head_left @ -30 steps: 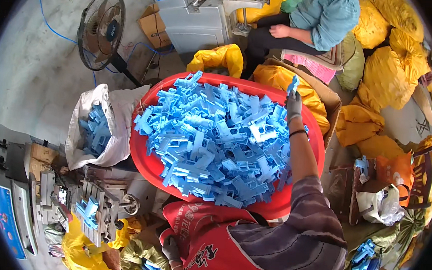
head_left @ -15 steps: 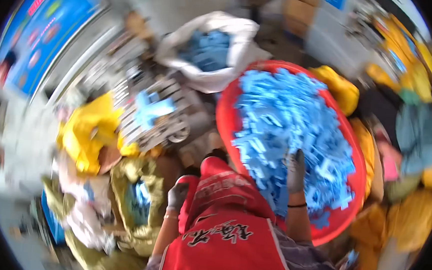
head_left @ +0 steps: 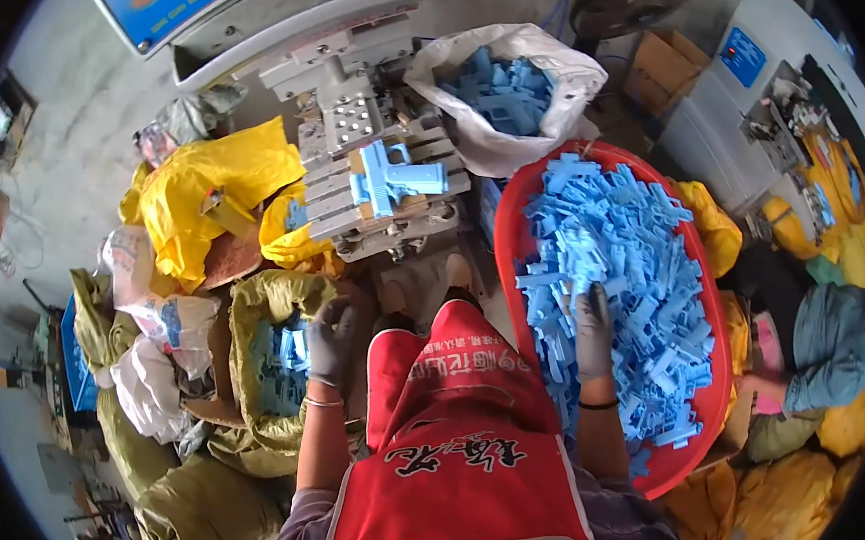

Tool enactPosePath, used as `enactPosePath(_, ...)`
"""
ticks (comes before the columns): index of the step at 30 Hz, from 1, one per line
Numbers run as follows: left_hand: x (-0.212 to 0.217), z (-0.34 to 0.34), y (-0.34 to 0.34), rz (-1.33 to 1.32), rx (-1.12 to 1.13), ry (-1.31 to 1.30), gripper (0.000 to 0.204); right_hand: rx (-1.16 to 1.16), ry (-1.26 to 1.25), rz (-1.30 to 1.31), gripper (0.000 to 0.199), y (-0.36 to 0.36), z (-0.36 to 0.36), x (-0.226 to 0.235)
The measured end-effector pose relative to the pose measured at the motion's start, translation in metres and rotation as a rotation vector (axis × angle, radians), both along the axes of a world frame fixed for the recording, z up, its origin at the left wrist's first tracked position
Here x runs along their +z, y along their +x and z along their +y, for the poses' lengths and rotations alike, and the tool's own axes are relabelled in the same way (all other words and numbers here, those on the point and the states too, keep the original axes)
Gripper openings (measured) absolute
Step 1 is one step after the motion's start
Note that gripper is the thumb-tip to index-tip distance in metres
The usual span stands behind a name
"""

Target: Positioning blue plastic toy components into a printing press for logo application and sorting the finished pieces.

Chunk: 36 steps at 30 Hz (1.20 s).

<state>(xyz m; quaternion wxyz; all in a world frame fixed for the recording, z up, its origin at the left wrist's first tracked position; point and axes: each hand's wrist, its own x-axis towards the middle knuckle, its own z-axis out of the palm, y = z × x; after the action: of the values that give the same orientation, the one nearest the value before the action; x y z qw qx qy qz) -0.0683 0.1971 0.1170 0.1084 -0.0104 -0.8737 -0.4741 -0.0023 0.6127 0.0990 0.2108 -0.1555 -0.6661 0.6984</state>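
Note:
My right hand (head_left: 593, 336), in a grey glove, is over a large red basin (head_left: 507, 212) heaped with light-blue plastic toy pistol parts (head_left: 662, 361). Its fingers close at the tips on a bright, slightly blurred toy pistol part (head_left: 582, 267); the grip is partly hidden. My left hand (head_left: 330, 341), also grey-gloved, hovers beside an olive woven sack (head_left: 250, 302) holding more blue parts. Its fingers are curled in, and nothing shows in them. Farther ahead, a blue toy pistol (head_left: 409, 178) lies on the slotted metal bed (head_left: 330, 225) of a machine.
A white sack (head_left: 476, 153) of blue parts stands beyond the basin. Yellow sacks (head_left: 203, 184) lie left of the machine. White plastic bags (head_left: 149, 381) slump beside the olive sack. Another person's arm (head_left: 765, 386) enters beyond the basin's right rim. A fan (head_left: 621, 7) stands at the back.
The view has turned and steadied, so the machine and basin appear sharper. My left hand has left my thigh and moved toward the olive sack. My right hand is still over the basin.

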Motion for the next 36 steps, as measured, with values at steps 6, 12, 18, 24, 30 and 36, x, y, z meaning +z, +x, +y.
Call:
enactPosePath(6, 0.007, -0.004, -0.007, 0.076, -0.071, 0.086, 0.024, 0.103, -0.131, -0.096, 0.039, 0.011, -0.018, 0.003)
enactPosePath(12, 0.005, -0.024, 0.0, 0.121, 0.034, 0.01, 0.016, 0.072, -0.214, -0.133, 0.05, 0.022, -0.01, 0.004)
enactPosePath(18, -0.001, -0.02, -0.004, 0.12, 0.017, 0.17, 0.012, 0.091, -0.215, -0.04, 0.042, 0.013, -0.013, -0.009)
enactPosePath(24, 0.017, -0.02, 0.003, 0.176, 0.018, -0.077, 0.012, 0.124, -0.245, -0.051, 0.037, 0.011, -0.027, -0.006)
enactPosePath(30, 0.033, -0.01, -0.008, 0.148, 0.019, 0.005, 0.012, 0.127, -0.108, -0.076, 0.038, 0.009, -0.02, 0.0)
enactPosePath(36, 0.04, 0.001, -0.011, 0.192, -0.034, 0.085, 0.006, 0.119, -0.075, -0.138, 0.044, 0.008, -0.02, -0.005)
